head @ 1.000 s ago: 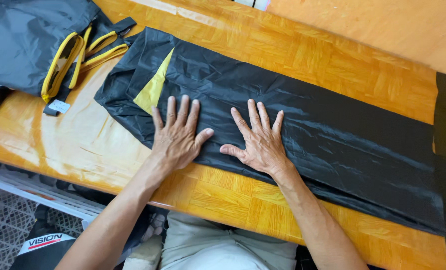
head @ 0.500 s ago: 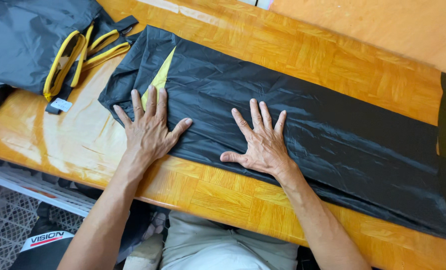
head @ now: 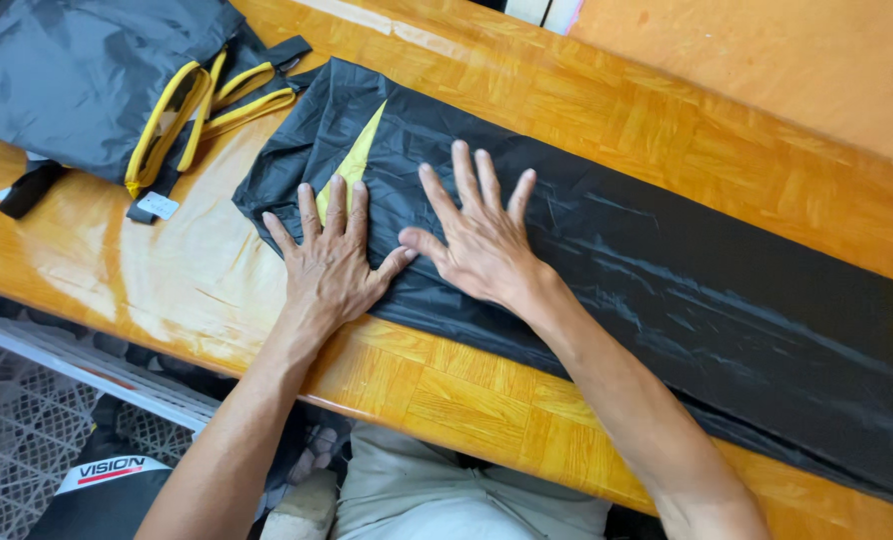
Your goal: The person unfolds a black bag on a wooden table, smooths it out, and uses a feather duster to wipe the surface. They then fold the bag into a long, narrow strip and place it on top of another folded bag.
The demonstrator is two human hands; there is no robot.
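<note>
Both hands flat, fingers spread, gripping nothing: left hand point(head: 332, 265) and right hand point(head: 479, 240) press the black sheet point(head: 667, 290) near its left end. Sheet lies lengthwise on the wooden table point(head: 467, 390); bare wood along the near edge. Grey bag point(head: 77, 80) sits far left.

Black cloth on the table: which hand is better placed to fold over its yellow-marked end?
Probably the left hand: it lies flat beside the cloth's yellow-marked end; the right hand rests further along.

Both forearms are seen bare to the elbow with no sleeves, no rings or watch are worn on the left hand point(head: 334, 262) or right hand point(head: 479, 240), and light khaki trousers point(head: 437, 495) are worn below.
</note>
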